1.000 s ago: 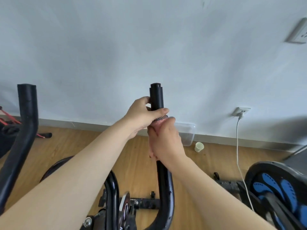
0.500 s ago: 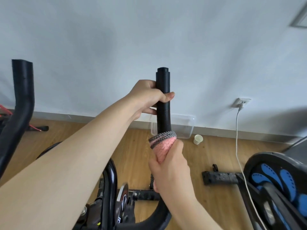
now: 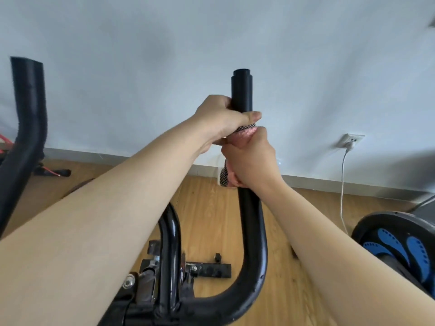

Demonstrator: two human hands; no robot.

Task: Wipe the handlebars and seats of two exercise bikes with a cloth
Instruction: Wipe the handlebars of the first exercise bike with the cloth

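the step in hand looks like wiping the right handlebar [image 3: 246, 208] of the near exercise bike — the upright black horn that rises from a curved tube at the bottom of the view. the right hand [image 3: 250, 161] has its fingers curled round the bar with the cloth [image 3: 242, 134] wrapped between palm and tube; a pink fold with a black-and-white checked edge shows above the hand and another bit pokes out below it at the left. the left hand [image 3: 223, 116] grips the same bar just above, thumb laid across the front, touching the top of the cloth, so it seems to steady the bar.

the next move, as i judge it, calls for sliding the wrapped hand along the tube with a firm squeeze — and for the left hand to shift off so the capped tip gets covered too. the left handlebar [image 3: 28, 118] stands well apart at the left edge, untouched by either hand. no seat is in view, so much of the task seems left.

the bar looks matte black, smooth, with a stepped cap on top.
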